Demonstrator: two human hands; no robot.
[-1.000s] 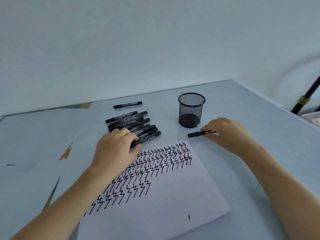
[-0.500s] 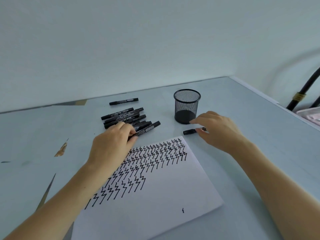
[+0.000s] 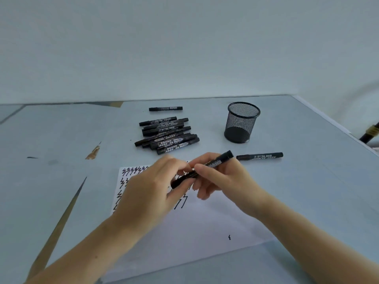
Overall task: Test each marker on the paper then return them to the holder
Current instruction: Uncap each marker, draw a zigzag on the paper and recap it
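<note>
Paper [image 3: 184,238]: white sheet, flat, lower centre of frame. One small black squiggle near its lower right. Rows of black zigzag strokes along its upper left, partly hidden by the hands.

Left hand [image 3: 149,189]: centre frame, above the sheet. Fingers curled round the lower left end of a marker [image 3: 213,163]; exact pinch blurred.

Right hand [image 3: 221,179]: just right of the left one. Thumb and forefinger clamped on the marker's barrel, other fingers curled beneath. Marker is a slim black plastic cylinder with a pale printed label, tilted, its capped end pointing to the upper right. Held off the sheet by both hands.

Table [image 3: 61,191]: smooth pale grey-blue top. Long dark sliver-shaped scratches at lower left; a chipped brown patch at mid left.

Loose marker [image 3: 259,156]: lies flat on the table, right of centre, just beyond the right hand, capped.

Pile [image 3: 167,136]: about ten like markers, lying side by side and overlapping, centre frame beyond the hands.

Holder [image 3: 243,121]: black wire-mesh cup, round, upright, right of the pile; nothing stands in it.

Far marker [image 3: 165,108]: alone, flat, behind the pile near the table's far edge.

Wall [image 3: 184,48]: plain pale surface filling the upper half.
</note>
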